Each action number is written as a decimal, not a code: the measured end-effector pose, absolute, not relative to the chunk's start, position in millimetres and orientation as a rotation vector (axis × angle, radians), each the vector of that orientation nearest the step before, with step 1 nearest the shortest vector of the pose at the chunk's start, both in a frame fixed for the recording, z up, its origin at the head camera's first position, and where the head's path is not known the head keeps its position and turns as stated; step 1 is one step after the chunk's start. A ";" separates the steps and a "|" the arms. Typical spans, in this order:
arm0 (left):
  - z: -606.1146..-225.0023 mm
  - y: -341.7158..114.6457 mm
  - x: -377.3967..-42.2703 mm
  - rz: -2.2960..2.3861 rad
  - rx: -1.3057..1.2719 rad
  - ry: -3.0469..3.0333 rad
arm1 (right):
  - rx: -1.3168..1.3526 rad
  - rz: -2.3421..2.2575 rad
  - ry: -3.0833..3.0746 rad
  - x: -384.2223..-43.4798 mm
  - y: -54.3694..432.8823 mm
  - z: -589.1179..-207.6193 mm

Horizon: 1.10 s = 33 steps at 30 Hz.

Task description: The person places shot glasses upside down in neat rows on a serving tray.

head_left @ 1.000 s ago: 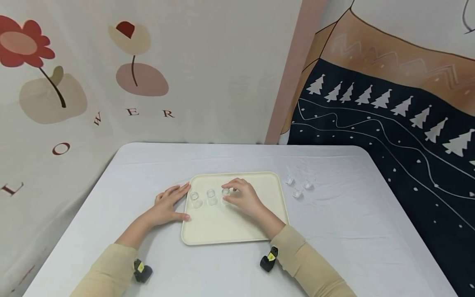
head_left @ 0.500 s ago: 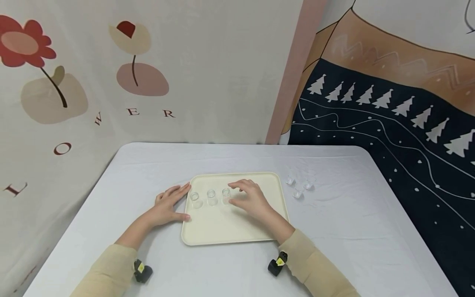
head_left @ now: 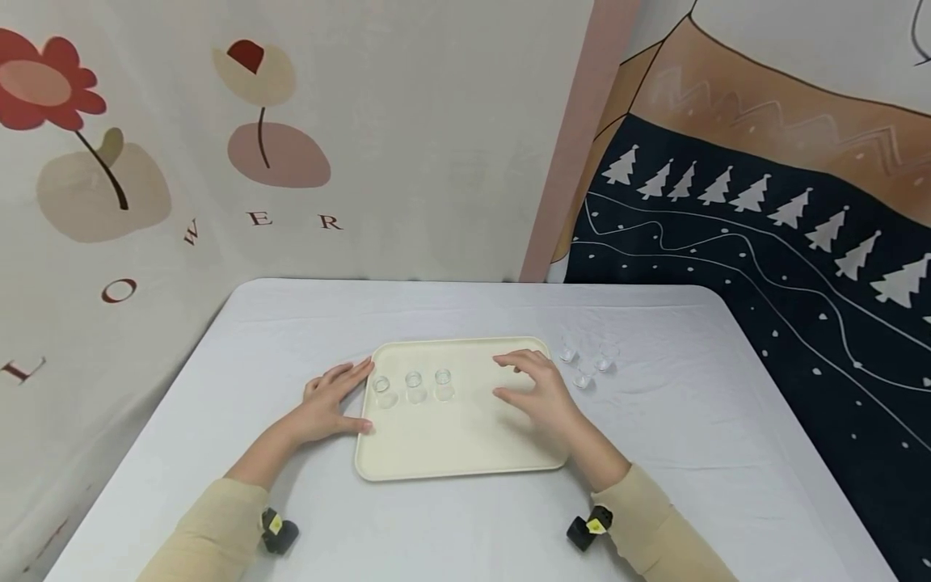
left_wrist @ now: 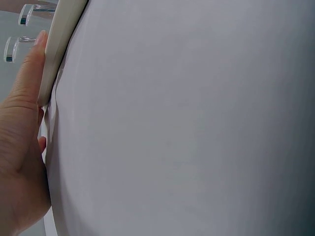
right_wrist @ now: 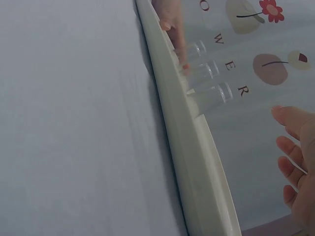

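Three small clear glass jars (head_left: 414, 388) stand upright in a row on the left half of a cream tray (head_left: 458, 453). My left hand (head_left: 329, 406) rests at the tray's left edge, fingers spread along the rim and thumb lower down. In the left wrist view its thumb (left_wrist: 30, 73) lies against the tray wall. Over the tray's right side hovers my right hand (head_left: 541, 392), holding nothing, thumb and fingers apart. The right wrist view shows the nearest jar (right_wrist: 211, 96) well away from those fingers.
Just beyond the tray's right edge, three small clear vessels (head_left: 604, 362) sit close together on the white-covered table (head_left: 691, 453). Patterned cloth hangs (head_left: 436, 162) behind the table. A black wrist device (head_left: 280, 532) is at each sleeve.
My right hand has released the rightmost jar and moved right across the tray, its fingers opening. The jar stays standing in the row. My left hand has not moved.
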<state>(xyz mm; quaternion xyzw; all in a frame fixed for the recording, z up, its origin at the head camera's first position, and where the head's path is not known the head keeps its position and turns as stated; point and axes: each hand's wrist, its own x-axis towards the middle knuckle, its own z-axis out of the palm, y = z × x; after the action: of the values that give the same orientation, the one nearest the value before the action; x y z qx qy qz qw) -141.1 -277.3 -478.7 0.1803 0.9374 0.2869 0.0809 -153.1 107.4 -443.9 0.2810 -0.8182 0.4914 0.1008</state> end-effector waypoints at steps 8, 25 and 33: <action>-477.6 -277.2 -139.3 0.864 0.540 2.798 | 0.756 1.419 -2.406 -145.3 138.6 -442.7; -476.0 -276.9 -139.6 0.855 0.525 2.798 | 0.563 1.297 -2.384 -142.1 190.4 -443.0; -474.9 -275.7 -138.5 0.873 0.531 2.792 | 0.496 1.260 -2.433 -143.4 205.9 -448.9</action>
<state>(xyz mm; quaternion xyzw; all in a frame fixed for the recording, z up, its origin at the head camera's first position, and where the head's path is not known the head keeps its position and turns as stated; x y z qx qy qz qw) -138.5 -275.7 -474.9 0.1779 0.9357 0.2927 0.0839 -143.4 205.9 -448.9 0.1753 -0.8599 0.4453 0.1776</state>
